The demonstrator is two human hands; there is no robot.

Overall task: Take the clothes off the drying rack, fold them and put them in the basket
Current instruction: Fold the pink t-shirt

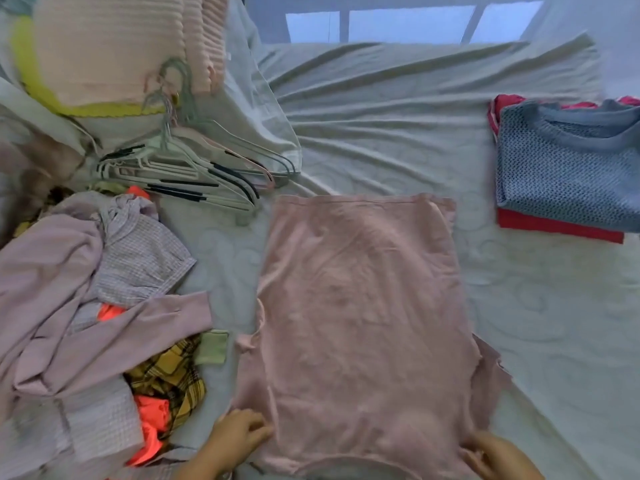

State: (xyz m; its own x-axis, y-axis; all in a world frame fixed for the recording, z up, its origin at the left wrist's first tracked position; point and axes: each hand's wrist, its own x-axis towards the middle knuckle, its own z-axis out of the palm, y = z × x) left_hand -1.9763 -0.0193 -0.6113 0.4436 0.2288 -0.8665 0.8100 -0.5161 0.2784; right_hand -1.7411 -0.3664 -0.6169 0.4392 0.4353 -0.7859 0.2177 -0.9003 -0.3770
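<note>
Pale-green bed [398, 126] carries the pink shirt [363, 306], spread flat at centre frame. Left hand [239, 436] and right hand [495, 453], at the bottom edge, pinch its near corners with curled fingers [258, 429]. It looks light and limp, best gripped at its 2 shoulders.

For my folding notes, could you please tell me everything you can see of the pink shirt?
The pink shirt is soft, thin, wrinkled fabric, spread flat on the bedsheet, straight hem far, neckline near the person. Sleeve fabric pokes out at both sides. The left hand and right hand hold its near corners.
</note>
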